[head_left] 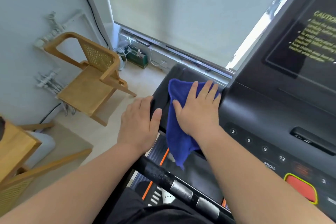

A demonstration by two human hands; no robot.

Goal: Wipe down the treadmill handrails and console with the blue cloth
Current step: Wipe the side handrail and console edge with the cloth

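Blue cloth [179,114]: our right hand [198,109] presses it on the console [254,114], fingers [209,87] apart; left hand [140,123] clamps the console edge.

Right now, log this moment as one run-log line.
step: wiping console | right hand: flat, pressing blue cloth on console | left hand: holds console's left edge | handrail: no hand on it
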